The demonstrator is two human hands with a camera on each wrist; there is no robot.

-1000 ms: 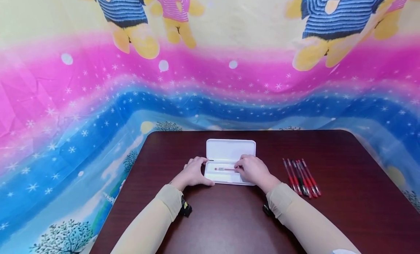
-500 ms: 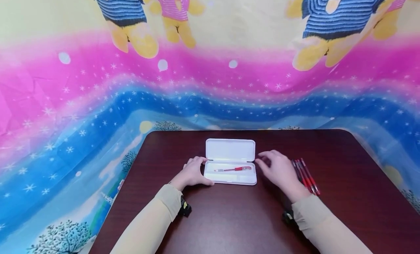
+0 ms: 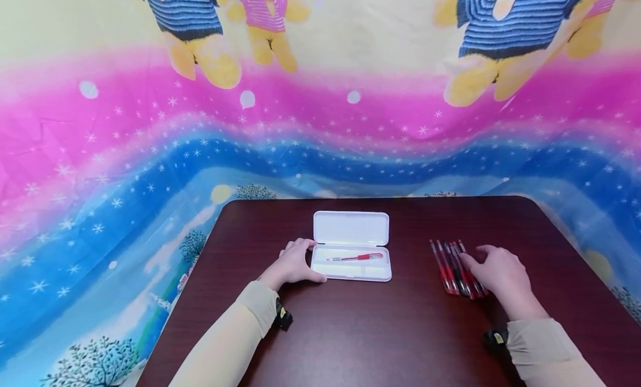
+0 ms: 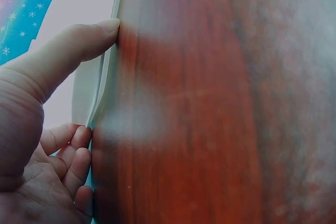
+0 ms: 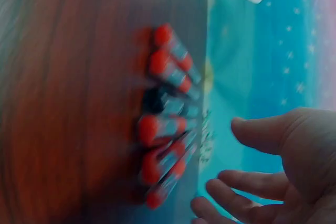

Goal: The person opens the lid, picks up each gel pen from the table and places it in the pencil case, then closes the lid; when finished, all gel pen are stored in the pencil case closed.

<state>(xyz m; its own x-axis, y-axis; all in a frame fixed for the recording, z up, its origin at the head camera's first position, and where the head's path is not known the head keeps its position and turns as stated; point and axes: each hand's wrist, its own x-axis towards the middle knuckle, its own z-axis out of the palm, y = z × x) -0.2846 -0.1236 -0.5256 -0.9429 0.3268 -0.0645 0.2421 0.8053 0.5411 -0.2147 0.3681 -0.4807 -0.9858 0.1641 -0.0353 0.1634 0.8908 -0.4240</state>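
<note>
A white pencil case lies with its lid raised on the table. One red pen rests inside its tray. My left hand grips the left end of the case, thumb at the front edge and fingertips at the back corner; the left wrist view shows the thumb against the rim. To the right, several pens, red ones and a black one, lie side by side. My right hand hovers at their right side with nothing in it, and its thumb overlaps them in the head view. The right wrist view shows its fingers spread apart.
The dark brown wooden table runs under everything. Behind it hangs a cloth printed with bears and snowflakes. A black wrist camera sits on the left wrist and another on the right.
My right hand has let go of the red pen in the case and moved right, over to the row of pens. My left hand has stayed on the case.
</note>
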